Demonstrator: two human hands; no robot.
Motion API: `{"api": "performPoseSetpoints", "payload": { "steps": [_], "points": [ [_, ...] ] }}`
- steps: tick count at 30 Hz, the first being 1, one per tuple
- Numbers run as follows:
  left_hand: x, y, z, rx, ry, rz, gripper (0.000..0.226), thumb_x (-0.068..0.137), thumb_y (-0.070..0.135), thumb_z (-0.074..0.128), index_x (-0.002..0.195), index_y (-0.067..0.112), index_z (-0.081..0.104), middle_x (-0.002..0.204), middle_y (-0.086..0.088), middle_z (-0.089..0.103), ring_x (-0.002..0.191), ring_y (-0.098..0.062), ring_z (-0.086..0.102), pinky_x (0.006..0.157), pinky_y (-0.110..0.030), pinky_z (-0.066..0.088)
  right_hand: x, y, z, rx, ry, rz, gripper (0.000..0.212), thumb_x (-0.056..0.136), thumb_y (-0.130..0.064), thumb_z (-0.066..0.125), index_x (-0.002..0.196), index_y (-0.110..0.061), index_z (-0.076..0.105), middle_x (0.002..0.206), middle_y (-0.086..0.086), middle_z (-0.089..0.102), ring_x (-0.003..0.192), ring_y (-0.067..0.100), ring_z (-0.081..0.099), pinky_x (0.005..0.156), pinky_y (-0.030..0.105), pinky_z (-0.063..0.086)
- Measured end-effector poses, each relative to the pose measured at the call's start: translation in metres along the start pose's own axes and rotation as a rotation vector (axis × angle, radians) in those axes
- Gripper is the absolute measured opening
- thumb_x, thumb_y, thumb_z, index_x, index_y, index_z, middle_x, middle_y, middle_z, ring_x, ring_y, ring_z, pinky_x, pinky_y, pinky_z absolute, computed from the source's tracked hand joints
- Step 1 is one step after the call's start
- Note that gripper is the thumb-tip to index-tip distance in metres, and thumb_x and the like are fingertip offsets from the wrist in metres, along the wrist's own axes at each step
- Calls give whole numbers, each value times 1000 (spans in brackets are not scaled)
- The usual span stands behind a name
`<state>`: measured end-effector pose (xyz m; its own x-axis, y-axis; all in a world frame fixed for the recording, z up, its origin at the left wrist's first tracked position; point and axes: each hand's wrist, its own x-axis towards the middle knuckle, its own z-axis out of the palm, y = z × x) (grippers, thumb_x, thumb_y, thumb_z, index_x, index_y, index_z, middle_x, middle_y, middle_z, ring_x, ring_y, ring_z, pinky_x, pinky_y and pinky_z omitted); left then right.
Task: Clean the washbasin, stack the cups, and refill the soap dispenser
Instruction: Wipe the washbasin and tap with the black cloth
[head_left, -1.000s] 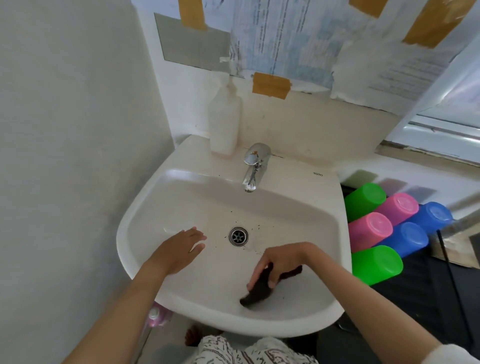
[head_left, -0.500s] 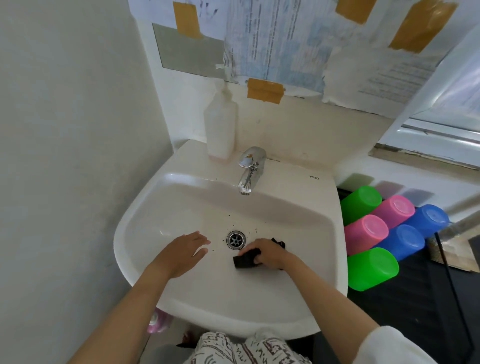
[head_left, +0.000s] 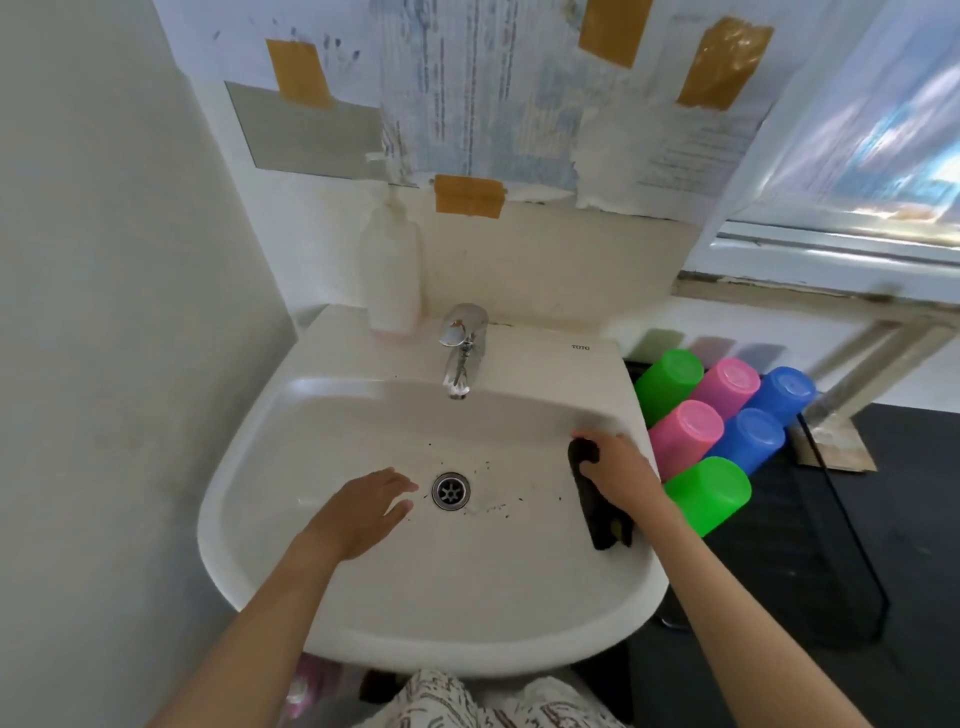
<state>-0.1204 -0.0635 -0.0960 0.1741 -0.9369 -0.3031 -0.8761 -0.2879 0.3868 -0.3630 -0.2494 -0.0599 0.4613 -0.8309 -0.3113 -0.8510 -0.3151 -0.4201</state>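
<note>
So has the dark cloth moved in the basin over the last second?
Yes. The right hand has carried the dark cloth from the front of the basin, past the drain, to the right-hand wall near the cups.

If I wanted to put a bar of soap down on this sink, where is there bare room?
The flat ledge of the white ceramic washbasin, between the chrome tap and the right edge, is bare. The ledge left of the tap holds the white plastic soap dispenser. The bowl is crowded: the left hand by the drain, the right hand pressing a black cloth.

left hand (head_left: 363, 512): flat, fingers straight, palm down | right hand (head_left: 618, 470): fingers curled, gripping, arm extended
</note>
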Motion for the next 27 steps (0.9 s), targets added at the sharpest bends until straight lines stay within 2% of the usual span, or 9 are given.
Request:
{"api": "performPoseSetpoints", "payload": {
  "steps": [3, 7, 10, 13, 15, 17, 19, 23, 27],
  "points": [
    [1, -6, -5, 6, 4, 19, 39, 99, 29, 35, 135, 21, 44, 145, 4, 39, 139, -9, 27, 108, -19, 19, -16, 2, 21, -221, 239, 40, 37, 91, -8, 49, 124, -22, 54, 119, 12, 45, 89, 29, 58, 71, 33, 46],
    [-2, -14, -9, 17, 1, 35, 38, 99, 28, 36, 134, 20, 45, 142, 4, 42, 135, -11, 34, 104, -17, 22, -24, 7, 56, -593, 273, 22, 25, 75, -14, 68, 99, -20, 65, 112, 8, 49, 92, 25, 52, 74, 33, 45],
    [-4, -21, -8, 46, -9, 52, 38, 99, 29, 34, 135, 20, 44, 144, 5, 40, 138, -9, 28, 107, -18, 20, -20, 6, 70, -682, 266, 35, 40, 49, -15, 82, 87, -12, 72, 123, 13, 55, 104, 35, 48, 85, 46, 36],
    [-4, -27, -6, 62, -36, 54, 38, 99, 29, 34, 135, 20, 43, 144, 6, 40, 140, -8, 24, 108, -19, 19, -15, 11, 84, -674, 186, 3, 77, 39, -33, 90, 106, -1, 69, 131, 15, 56, 119, 37, 52, 102, 50, 22],
    [-4, -29, -4, 65, -37, 56, 38, 99, 30, 35, 135, 21, 44, 144, 5, 41, 140, -9, 25, 109, -20, 20, -18, 3, 87, -687, 133, 7, 94, 49, -47, 85, 125, -1, 55, 140, 13, 47, 128, 34, 45, 108, 48, 17],
    [-4, -30, -2, 66, -45, 59, 38, 99, 30, 35, 135, 21, 44, 144, 6, 41, 140, -9, 25, 109, -20, 20, -14, 5, 98, -700, 118, -39, 89, 78, -47, 66, 143, -2, 27, 155, 12, 17, 142, 33, 19, 116, 47, 5],
    [-4, -31, -1, 53, -52, 54, 39, 99, 31, 34, 135, 21, 43, 145, 7, 39, 141, -8, 23, 110, -20, 19, -10, 2, 106, -671, 99, -44, 82, 89, -45, 53, 147, -3, 13, 156, 10, -2, 144, 33, 4, 117, 44, 2],
    [-6, -31, -4, 29, -36, 58, 38, 99, 31, 34, 135, 22, 44, 145, 8, 39, 141, -7, 21, 110, -19, 18, -2, -10, 120, -676, -37, -40, 75, 97, -42, 37, 148, -5, -3, 155, 14, -13, 143, 36, -10, 116, 46, -3],
    [-7, -33, -11, 17, -28, 37, 38, 99, 31, 34, 135, 21, 44, 145, 7, 39, 141, -7, 21, 109, -19, 18, 4, -26, 129, -640, -144, -19, 73, 98, -41, 36, 148, -7, -5, 155, 16, -14, 143, 38, -10, 116, 46, -1]
  ]
}}
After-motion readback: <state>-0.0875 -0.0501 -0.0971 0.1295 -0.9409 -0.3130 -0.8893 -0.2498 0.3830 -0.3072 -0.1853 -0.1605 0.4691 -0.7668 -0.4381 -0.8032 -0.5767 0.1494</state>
